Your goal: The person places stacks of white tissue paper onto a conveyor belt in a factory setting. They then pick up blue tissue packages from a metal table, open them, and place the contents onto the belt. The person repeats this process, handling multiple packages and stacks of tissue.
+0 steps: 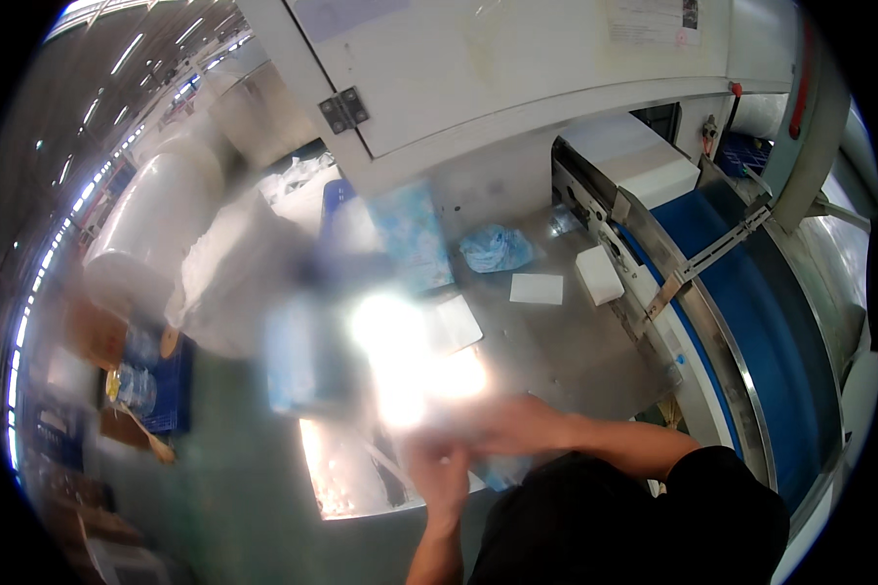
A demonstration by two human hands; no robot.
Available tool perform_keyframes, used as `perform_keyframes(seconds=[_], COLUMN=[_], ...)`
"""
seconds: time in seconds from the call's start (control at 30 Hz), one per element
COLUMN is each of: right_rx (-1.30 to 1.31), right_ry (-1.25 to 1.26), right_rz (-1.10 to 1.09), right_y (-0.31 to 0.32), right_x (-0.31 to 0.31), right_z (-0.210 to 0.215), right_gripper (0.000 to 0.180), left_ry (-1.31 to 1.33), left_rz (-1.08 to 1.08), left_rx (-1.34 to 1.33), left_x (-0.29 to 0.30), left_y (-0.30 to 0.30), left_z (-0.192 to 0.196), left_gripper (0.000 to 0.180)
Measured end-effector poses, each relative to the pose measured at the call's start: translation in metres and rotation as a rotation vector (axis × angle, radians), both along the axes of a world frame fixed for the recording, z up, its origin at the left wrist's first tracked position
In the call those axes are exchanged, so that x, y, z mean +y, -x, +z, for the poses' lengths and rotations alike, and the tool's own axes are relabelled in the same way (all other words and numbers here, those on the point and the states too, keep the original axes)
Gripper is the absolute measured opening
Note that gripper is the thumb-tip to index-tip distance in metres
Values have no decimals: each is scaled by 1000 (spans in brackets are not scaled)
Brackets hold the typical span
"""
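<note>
Hands: right hand point(517, 424) reaches leftward into strong glare, left hand point(439, 475) just below it; both are blurred, so how far open they are, or whether they grip anything, I cannot tell.
White slab: nearest recognisable piece point(458, 324), just beyond the hands on the table; plain, pale, flat-faced, crisp-cornered, its left part lost in glare.
Slab direction: visible right edge slants near to far, far end leaning left; long axis cannot be told.
Blue-and-white pack: left of the glare point(298, 361), smeared, boxy, longer near to far.
Metal table: dull grey, smooth, slightly marked point(585, 341).
White card: flat rectangle point(537, 289), long side left to right.
White block: thicker, matte point(598, 274), just beside the card, long axis near to far.
Blue plastic: crumpled, shiny point(498, 249).
Conveyor: smooth blue belt point(751, 312) between metal rails.
</note>
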State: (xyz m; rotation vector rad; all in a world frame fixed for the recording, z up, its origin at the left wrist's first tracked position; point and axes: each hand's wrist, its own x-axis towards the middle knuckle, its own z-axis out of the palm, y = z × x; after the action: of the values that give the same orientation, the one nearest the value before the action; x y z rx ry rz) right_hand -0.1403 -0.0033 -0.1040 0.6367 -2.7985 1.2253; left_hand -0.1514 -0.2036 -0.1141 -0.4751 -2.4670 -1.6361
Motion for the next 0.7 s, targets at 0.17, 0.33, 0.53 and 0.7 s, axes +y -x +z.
perform_keyframes(seconds=[0.17, 0.33, 0.53, 0.7], right_rx=[1, -313, -384, -349], right_ry=[37, -98, 127, 22], right_rz=[139, 33, 8, 131], right_y=[-28, -42, -34, -28], right_x=[2, 20, 31, 33], right_z=[-5, 28, 34, 32], right_gripper=[46, 33, 34, 36], left_ry=[-98, -66, 196, 482], left_rz=[34, -96, -419, -527], left_rx=[-240, -448, -279, -107], left_x=[-1, 28, 10, 9], left_y=[-45, -55, -25, -22], left_z=[1, 37, 45, 40], left_gripper=[31, 20, 25, 29])
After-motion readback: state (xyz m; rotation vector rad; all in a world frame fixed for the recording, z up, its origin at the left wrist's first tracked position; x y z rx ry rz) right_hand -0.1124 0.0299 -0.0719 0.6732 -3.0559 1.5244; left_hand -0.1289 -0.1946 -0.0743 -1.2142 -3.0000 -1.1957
